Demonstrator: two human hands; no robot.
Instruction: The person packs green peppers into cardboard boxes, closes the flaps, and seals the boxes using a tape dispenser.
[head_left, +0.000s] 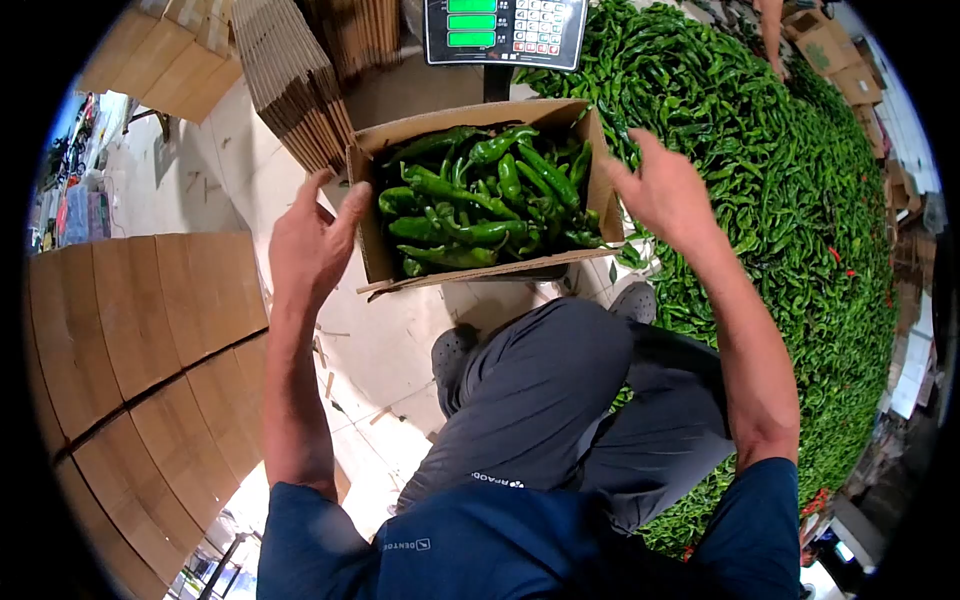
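An open cardboard box (480, 278) filled with long green peppers (470, 190) stands in front of me, below a weighing scale (505, 35) display with green readouts. My left hand (312, 235) is at the left side of the box, its fingers apart and nothing in them. On the opposite side, my right hand (665, 190) is beside the right wall with thumb and fingers spread, also holding nothing. Whether either hand touches the cardboard is hard to tell.
A huge heap of green peppers (780, 250) covers the floor at right, with a few red ones. Flattened cardboard (290, 80) leans behind the box. Stacked closed cartons (150, 340) stand at left. Another person's arm (770, 30) shows at the top right.
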